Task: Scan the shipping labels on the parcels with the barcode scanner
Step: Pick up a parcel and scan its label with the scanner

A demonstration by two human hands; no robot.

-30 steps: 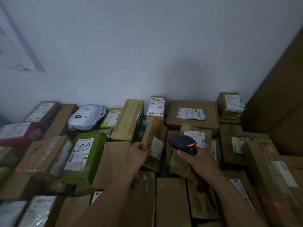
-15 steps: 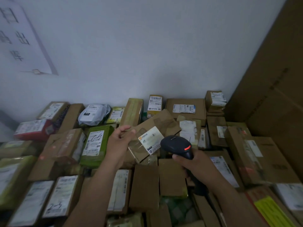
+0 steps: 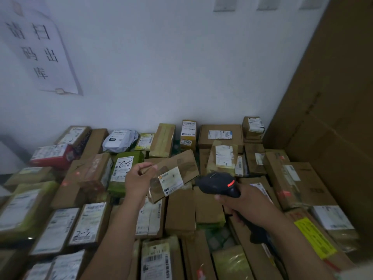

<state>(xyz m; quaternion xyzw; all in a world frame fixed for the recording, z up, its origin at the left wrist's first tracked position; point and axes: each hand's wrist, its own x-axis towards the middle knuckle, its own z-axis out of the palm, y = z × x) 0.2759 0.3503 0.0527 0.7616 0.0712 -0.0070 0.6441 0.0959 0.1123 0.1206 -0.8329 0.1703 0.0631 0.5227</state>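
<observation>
The left forearm comes up from the bottom edge toward the middle of the heap, and the left hand [image 3: 139, 180] has its fingers and thumb curled round the left end of a flat brown parcel [image 3: 177, 161], holding it clear above the boxes below. The parcel is tilted, its right end higher and farther back, with its white shipping label [image 3: 171, 181] on the near face turned toward the camera. The right forearm enters from the lower right; the right hand [image 3: 249, 205] is wrapped tight round the handle of the black barcode scanner [image 3: 217, 183], whose dark grip sticks out below the fist. The scanner's head sits just to the right of the label, close to it but apart, nose pointing left toward the parcel, with a red light glowing on its top. Around and beneath both hands lie many packed parcels - a green box [image 3: 126, 170] just left of the left hand, a white poly bag [image 3: 119, 139] farther back - all stacked against a pale wall [image 3: 161, 67]. A paper notice [image 3: 38, 49] with handwritten characters hangs at upper left, and a tall cardboard carton [image 3: 333, 98] stands on the right.
</observation>
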